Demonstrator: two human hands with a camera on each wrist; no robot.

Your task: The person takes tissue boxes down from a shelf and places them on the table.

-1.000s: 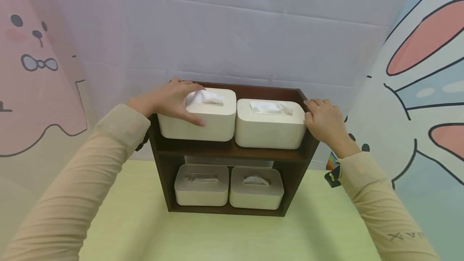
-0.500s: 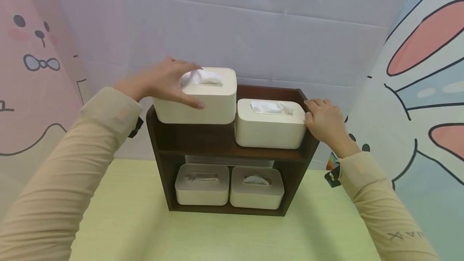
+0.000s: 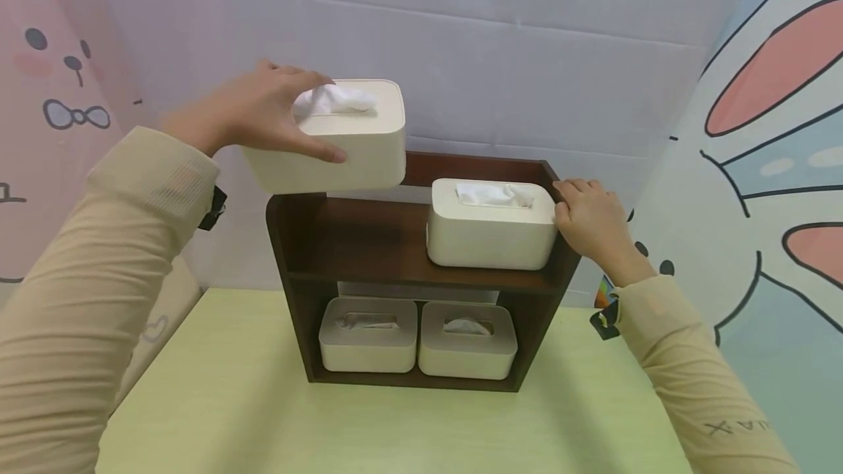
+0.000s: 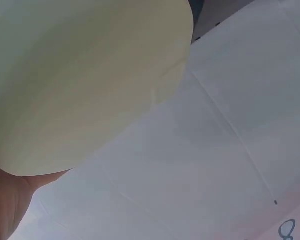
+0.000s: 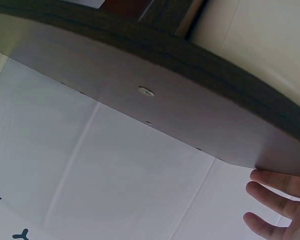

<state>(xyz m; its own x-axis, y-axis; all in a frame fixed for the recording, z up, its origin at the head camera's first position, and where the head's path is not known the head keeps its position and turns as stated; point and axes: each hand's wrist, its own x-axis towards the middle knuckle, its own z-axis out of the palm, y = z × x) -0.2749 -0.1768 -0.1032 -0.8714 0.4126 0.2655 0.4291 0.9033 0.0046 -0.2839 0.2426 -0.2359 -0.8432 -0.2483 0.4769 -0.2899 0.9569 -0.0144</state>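
Note:
My left hand (image 3: 279,112) grips a cream tissue box (image 3: 369,156) from its left end, thumb across the front and fingers over the top. White tissue sticks up from its slot. The box is up above the left part of a dark brown two-tier shelf (image 3: 369,240); in the left wrist view the box's pale wall (image 4: 90,90) fills the upper left. My right hand (image 3: 593,222) holds the upper right side panel of the shelf, beside a second tissue box (image 3: 490,240) on the upper tier. The right wrist view shows fingers (image 5: 275,200) at the panel's edge, the thumb hidden.
Two more tissue boxes, one left (image 3: 367,353) and one right (image 3: 467,357), sit on the lower tier. The shelf stands on a pale yellow-green table (image 3: 395,434), close to a white cloth backdrop (image 3: 461,79). Cartoon-printed cloths hang on both sides.
My left hand has lifted the tissue box out of the upper tier's left place, moving it up and then leftward. My right hand has stayed on the shelf's side panel.

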